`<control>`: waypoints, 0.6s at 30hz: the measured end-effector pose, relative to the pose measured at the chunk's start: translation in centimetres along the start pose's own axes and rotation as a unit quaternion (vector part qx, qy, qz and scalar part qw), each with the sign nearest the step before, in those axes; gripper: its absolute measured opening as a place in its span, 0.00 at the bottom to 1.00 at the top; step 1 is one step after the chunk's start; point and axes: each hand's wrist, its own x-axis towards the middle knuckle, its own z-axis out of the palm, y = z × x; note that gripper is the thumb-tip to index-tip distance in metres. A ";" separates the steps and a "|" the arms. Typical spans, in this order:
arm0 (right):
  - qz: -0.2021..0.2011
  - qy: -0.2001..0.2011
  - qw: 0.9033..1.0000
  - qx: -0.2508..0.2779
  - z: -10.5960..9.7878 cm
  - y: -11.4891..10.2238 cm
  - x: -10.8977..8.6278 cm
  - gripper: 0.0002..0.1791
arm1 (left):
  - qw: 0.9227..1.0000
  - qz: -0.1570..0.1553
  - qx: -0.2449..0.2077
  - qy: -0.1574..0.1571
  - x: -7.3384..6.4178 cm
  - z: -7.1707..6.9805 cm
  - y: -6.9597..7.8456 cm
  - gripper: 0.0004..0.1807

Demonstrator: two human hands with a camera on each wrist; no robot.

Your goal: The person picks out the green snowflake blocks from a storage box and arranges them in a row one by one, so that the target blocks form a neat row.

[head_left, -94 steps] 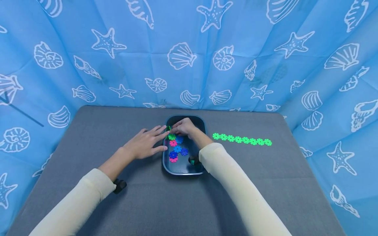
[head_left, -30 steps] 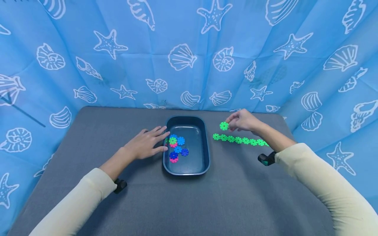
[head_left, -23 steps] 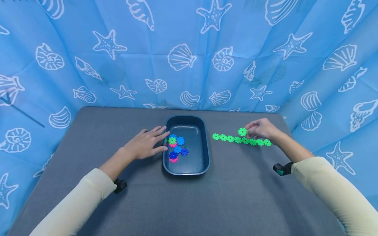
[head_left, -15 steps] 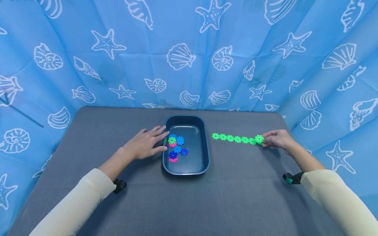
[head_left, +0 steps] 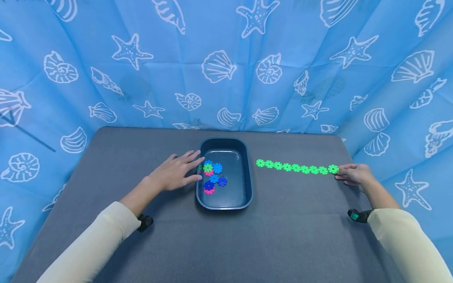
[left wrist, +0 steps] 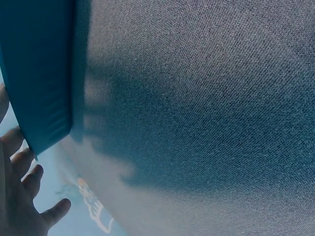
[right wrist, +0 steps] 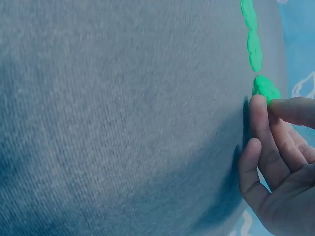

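Observation:
My right hand (head_left: 355,174) pinches a green snowflake disc (head_left: 333,169) between thumb and fingers at the right end of a row. That row of several green snowflake discs (head_left: 296,168) lies on the table to the right of the tray. In the right wrist view the pinched disc (right wrist: 266,88) is tilted, close by the row's last piece. My left hand (head_left: 175,171) is spread, its fingertips resting at the left rim of the dark blue tray (head_left: 252,188). Inside the tray, blue, pink and green discs (head_left: 214,178) lie toward the left side, some overlapping.
A grey cloth covers the table (head_left: 226,243). Behind it hangs a blue curtain (head_left: 226,98) printed with shells and starfish. The tray's raised wall (left wrist: 39,73) stands beside the left hand. The table's right edge is near the right hand.
My right hand reached into the tray, came out with a green disc, and carried it right along the row to its far end, lowering it there. The left hand stays at the rim.

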 end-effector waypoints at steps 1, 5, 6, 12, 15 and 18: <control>0.003 0.003 1.000 0.003 -0.1 0.1 0.0 0.16 | 1.000 0.000 0.000 -0.001 0.0 0.0 0.0 0.40; 0.005 0.004 1.000 -0.003 -0.4 0.4 0.2 0.15 | 1.000 -0.001 -0.004 0.001 0.0 -0.1 0.0 0.40; 0.005 0.003 1.000 -0.007 -0.5 0.4 0.2 0.16 | 1.000 -0.001 -0.005 0.002 0.0 -0.1 0.0 0.40; 0.013 0.005 1.000 -0.026 -0.6 0.5 0.4 0.23 | 1.000 0.000 -0.002 0.004 0.2 -0.1 0.0 0.40; 0.018 0.008 0.999 -0.034 -0.6 0.5 0.6 0.24 | 1.000 -0.001 -0.001 0.005 0.2 -0.1 0.0 0.40; 0.024 0.010 0.999 -0.039 -0.6 0.5 0.6 0.21 | 1.000 -0.001 0.000 0.004 0.2 0.0 -0.1 0.40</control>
